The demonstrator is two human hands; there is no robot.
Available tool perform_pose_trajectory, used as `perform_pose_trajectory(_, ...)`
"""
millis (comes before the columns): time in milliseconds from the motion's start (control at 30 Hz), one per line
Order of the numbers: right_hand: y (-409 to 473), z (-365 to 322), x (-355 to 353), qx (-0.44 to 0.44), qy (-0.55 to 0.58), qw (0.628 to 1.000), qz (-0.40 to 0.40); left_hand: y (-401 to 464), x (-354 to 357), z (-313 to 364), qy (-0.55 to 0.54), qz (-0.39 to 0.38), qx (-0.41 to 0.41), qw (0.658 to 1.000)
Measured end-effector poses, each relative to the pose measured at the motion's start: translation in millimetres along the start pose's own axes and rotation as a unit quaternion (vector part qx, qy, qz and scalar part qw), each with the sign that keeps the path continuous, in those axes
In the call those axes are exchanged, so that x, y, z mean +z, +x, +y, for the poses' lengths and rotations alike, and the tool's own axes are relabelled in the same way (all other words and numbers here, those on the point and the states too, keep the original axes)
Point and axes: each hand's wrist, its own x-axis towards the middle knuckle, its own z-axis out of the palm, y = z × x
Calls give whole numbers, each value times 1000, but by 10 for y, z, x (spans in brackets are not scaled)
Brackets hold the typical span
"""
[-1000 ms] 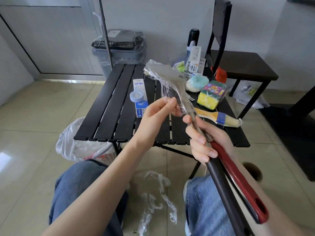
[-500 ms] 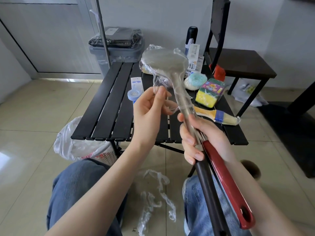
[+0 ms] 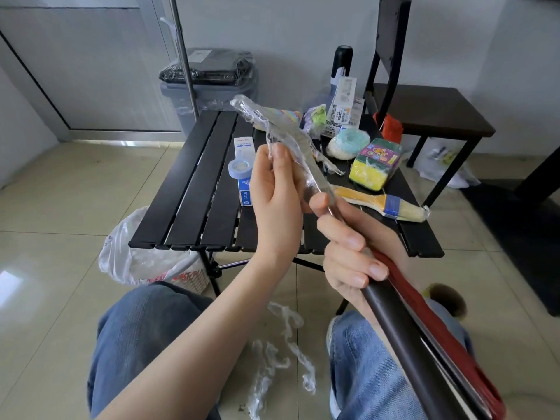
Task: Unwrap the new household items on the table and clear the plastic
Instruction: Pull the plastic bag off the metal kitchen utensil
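Observation:
My right hand [image 3: 348, 247] grips two long-handled metal utensils [image 3: 400, 328], one with a black handle and one with a red handle, held above the black slatted table [image 3: 194, 189]. Their metal heads are covered in clear plastic wrap [image 3: 272, 125]. My left hand [image 3: 277, 198] pinches that wrap on the shaft, just above my right hand. On the table lie a wrapped paintbrush [image 3: 385, 203], a wrapped yellow-green sponge pack [image 3: 375, 163], a blue-white scrubber [image 3: 348, 142], a tape roll on a card [image 3: 242, 169] and small packets [image 3: 342, 110].
Strips of loose plastic [image 3: 281, 347] lie on the floor between my knees. A basket lined with a white bag [image 3: 145, 259] stands under the table's left corner. A grey bin [image 3: 209, 83] and a metal pole stand behind the table, a dark chair [image 3: 430, 113] to its right.
The utensil heads have turned from facing me broadside to edge-on and tilted left. My left hand has slid up and closed on the wrap around the shaft.

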Motion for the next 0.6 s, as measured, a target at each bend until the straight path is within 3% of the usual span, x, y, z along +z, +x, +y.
perform_pose_trajectory(167,-31,-71,-7,-5,-19,999,27,-10,-35,-49,22,-52,-30,998)
perform_pose_trajectory(333,-64,-106,-57,16,-158,985,73,110,-160,-46,111,-127,-5,986)
perform_pose_trajectory(433,-111,-128,-125,21,-252,961,115,133,-196,-7,103,-154,-11,983)
perform_pose_trajectory(600,-56,-186,-102,21,-125,991,38,52,-235,-8,-9,-215,-107,971)
